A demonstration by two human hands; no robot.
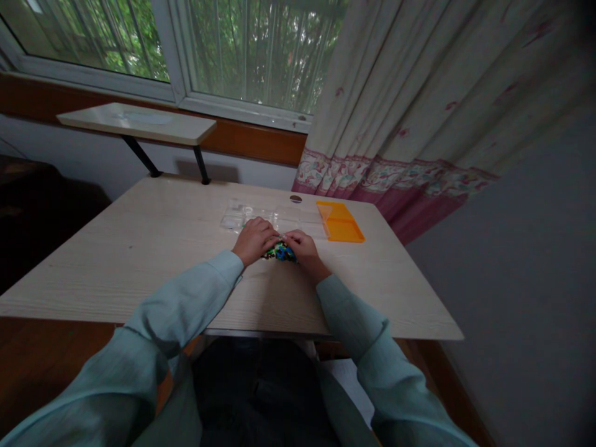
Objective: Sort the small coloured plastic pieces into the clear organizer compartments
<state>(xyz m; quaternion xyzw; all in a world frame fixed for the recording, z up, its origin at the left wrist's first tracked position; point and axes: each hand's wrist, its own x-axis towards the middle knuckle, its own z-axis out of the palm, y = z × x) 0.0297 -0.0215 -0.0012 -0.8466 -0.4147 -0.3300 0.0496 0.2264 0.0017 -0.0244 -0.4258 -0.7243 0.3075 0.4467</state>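
Note:
A small heap of blue, green and dark little pieces (pixel 282 252) lies on the table between my hands; their exact kind is too small to tell. My left hand (pixel 256 239) rests at the heap's left side, fingers bent together toward its far edge. From the right, my right hand (pixel 305 249) meets it with thumb and fingers pinched close to the left fingertips. Whatever the fingertips hold is hidden or too small to name. Just beyond the left hand sits a clear plastic compartment tray (pixel 231 218), partly covered by that hand.
An orange plastic tray (pixel 347 230) lies at the back right, next to a clear flat plastic piece (pixel 310 218). A round dark hole (pixel 295 199) is near the table's (pixel 153 254) back edge. A raised shelf (pixel 139 122) stands back left; a curtain (pixel 372 124) hangs behind.

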